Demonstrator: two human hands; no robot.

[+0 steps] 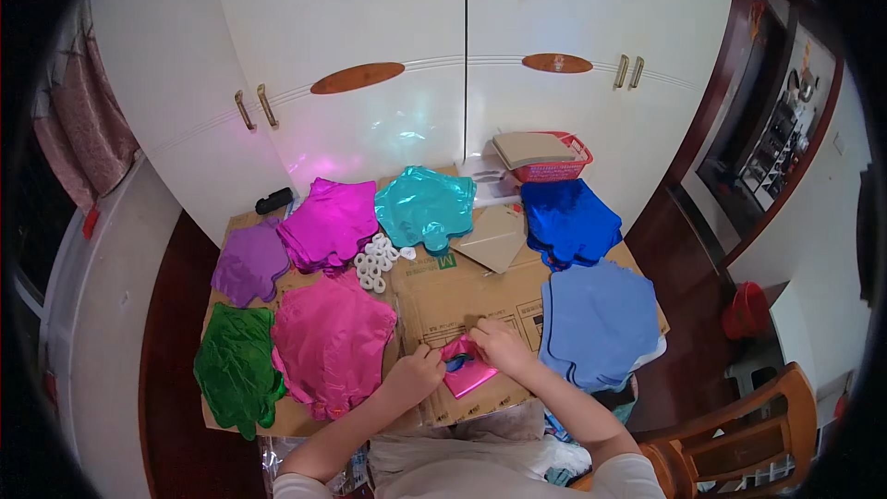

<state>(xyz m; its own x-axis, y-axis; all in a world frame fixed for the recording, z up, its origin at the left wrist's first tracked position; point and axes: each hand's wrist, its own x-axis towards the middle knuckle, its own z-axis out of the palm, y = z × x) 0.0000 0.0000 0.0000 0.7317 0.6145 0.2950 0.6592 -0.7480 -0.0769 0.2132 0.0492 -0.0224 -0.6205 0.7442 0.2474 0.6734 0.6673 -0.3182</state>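
Note:
At the near edge of the cardboard-covered table, a folded piece of shiny pink foil (473, 379) lies between my hands, with something dark blue showing at its upper middle. My left hand (420, 371) pinches its left side. My right hand (499, 344) has its fingers closed on the upper right edge. Left of my hands is a stack of pink foil sheets (334, 342). To the right lies a stack of dull blue sheets (599, 323). Beyond the pink stack sits a cluster of small white rings (371, 263).
Around the cardboard (434, 300) lie green (233, 360), purple (249, 263), magenta (331, 222), teal (425, 208) and bright blue (571, 220) foil stacks. A red basket (559, 166) holds cardboard pieces at the back. A wooden chair (739, 434) stands at the near right.

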